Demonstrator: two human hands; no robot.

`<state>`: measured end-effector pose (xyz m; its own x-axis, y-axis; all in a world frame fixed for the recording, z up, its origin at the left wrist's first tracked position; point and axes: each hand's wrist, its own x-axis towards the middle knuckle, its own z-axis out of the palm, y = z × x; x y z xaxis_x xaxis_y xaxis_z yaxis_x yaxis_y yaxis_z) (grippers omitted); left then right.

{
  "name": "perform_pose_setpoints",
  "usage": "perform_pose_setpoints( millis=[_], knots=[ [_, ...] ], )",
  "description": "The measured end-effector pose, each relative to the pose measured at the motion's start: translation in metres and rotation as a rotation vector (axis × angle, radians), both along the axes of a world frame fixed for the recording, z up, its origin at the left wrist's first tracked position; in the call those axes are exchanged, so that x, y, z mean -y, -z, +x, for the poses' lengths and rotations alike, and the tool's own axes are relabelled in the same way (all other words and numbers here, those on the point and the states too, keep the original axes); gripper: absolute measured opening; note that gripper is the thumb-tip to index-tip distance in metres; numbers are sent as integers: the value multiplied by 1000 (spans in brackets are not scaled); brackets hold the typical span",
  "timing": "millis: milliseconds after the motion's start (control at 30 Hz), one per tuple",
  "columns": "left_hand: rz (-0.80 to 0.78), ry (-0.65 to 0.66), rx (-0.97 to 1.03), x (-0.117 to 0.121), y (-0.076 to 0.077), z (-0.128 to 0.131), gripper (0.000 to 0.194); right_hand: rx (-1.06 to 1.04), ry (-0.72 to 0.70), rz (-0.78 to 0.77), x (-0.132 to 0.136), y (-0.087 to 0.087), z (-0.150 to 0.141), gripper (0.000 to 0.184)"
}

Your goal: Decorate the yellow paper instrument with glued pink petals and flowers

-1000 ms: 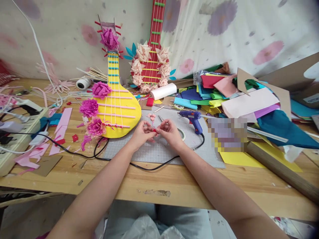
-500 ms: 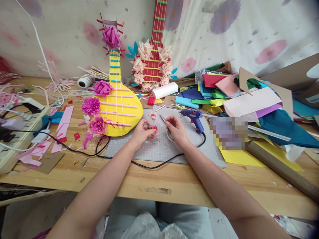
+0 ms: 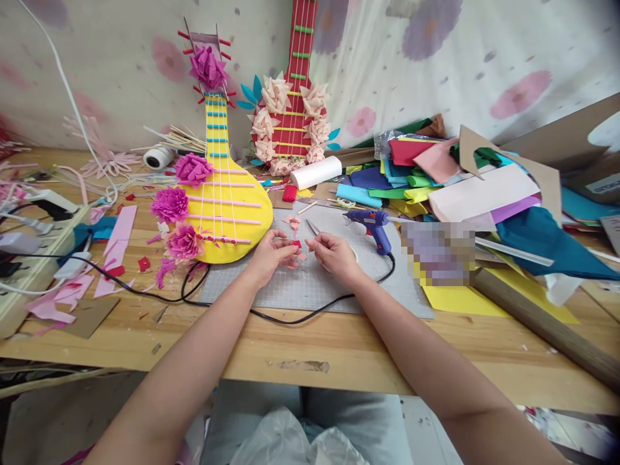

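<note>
My left hand (image 3: 270, 257) pinches a small piece of red paper (image 3: 297, 244) between thumb and fingertips, above the grey cutting mat (image 3: 310, 290). My right hand (image 3: 338, 257) is closed around a pair of scissors (image 3: 312, 226); the pointed metal tip sticks out to the upper left, and the pale loop handle is mostly hidden by the palm. Its fingertips are close to the red paper but apart from it. Just behind lies a small pink paper cutout (image 3: 292, 223). A blue glue gun (image 3: 371, 223) rests on the mat to the right.
A yellow paper lute with flowers (image 3: 232, 213) lies left, and a red one (image 3: 290, 132) leans behind. Coloured paper (image 3: 484, 194) is piled at right. The black cord (image 3: 300, 321) loops across the mat's front. A power strip (image 3: 43, 278) stands far left.
My right hand has moved slightly left, nearer the left hand, and its fingers have curled more around the scissors. The whole view has shifted a little.
</note>
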<state>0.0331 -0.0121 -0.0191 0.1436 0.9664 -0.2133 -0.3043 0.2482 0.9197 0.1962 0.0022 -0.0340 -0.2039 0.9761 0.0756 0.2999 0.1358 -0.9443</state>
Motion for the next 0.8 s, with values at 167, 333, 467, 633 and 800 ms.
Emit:
perform_pose_setpoints(
  millis=[167, 333, 467, 633, 800],
  knots=[
    [-8, -11, 2, 0, 0, 0, 44, -107, -57, 65, 0, 1, -2, 18],
    [0, -12, 1, 0, -1, 0, 44, -322, -123, -9, -5, 4, -1, 25],
    [2, -14, -6, 0, 0, 0, 42, -327, -78, -21, -7, 5, 0, 26],
    [10, -9, -18, 0, 0, 0, 42, -260, -24, -73, -4, -2, 0, 19],
    [29, 24, -33, 2, -2, 3, 43, -280, -44, -102, 1, -8, -3, 25]
  ],
)
